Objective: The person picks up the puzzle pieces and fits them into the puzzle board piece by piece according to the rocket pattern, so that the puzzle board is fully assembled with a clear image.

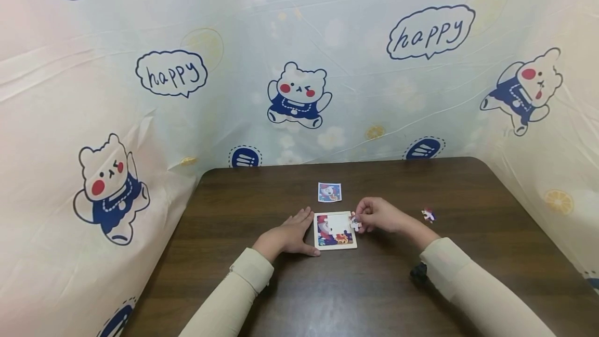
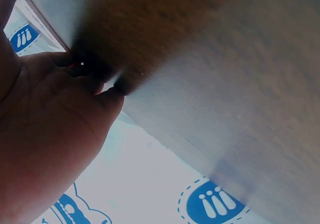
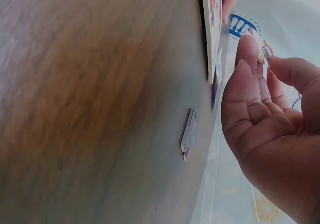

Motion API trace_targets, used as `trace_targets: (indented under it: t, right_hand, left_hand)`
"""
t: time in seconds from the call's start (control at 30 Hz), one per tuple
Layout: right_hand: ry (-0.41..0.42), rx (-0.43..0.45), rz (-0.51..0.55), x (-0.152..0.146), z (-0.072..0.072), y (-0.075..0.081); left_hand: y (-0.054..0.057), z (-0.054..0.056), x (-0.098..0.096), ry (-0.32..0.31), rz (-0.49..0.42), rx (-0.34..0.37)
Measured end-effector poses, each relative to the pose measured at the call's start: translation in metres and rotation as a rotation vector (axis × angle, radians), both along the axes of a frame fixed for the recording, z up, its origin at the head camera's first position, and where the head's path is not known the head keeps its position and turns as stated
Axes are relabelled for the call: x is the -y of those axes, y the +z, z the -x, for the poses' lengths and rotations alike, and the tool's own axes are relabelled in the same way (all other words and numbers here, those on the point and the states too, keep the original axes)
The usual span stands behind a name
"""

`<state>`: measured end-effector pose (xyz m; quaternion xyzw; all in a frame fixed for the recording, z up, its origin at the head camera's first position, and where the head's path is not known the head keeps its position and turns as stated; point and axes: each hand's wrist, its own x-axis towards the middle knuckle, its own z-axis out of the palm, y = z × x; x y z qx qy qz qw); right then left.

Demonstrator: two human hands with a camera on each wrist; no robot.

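A square jigsaw puzzle tray [image 1: 335, 247] with a pale frame lies flat on the brown table. Colourful pieces line its left and lower sides, and white backing shows at its upper middle and right. Against the tray's left edge rests my left hand [image 1: 294, 234], fingers extended and thumb by the lower left corner. My right hand [image 1: 381, 216] pinches a jigsaw piece [image 1: 355, 223] between thumb and fingertips over the tray's right edge. The right wrist view shows that hand [image 3: 272, 114] raised above the table surface. In the left wrist view the left palm [image 2: 55, 103] shows, its fingertips in shadow.
One loose jigsaw piece [image 1: 428, 215] lies on the table to the right, beyond the right forearm. A small square picture card [image 1: 329, 192] lies behind the tray. The wooden table [image 1: 252, 186] ends at a hanging printed cloth [image 1: 365, 103] at the back and sides.
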<state>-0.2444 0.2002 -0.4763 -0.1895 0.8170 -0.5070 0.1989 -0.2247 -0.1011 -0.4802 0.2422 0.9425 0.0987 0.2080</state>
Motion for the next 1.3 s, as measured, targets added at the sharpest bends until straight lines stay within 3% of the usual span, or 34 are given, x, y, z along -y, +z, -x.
trace_targets:
  t: [0.43, 0.67, 1.3]
  right_hand:
    - [-0.003, -0.061, -0.025, 0.016, 0.001, 0.000]
    - [0.001, -0.009, 0.007, 0.024, 0.000, -0.001]
    - [-0.030, -0.012, 0.012, 0.034, 0.006, -0.006]
  left_hand:
    - [-0.003, 0.001, 0.001, 0.007, 0.003, -0.002]
    - [-0.002, 0.001, 0.000, 0.010, 0.010, 0.002]
    - [-0.005, 0.003, 0.001, 0.014, -0.004, 0.000]
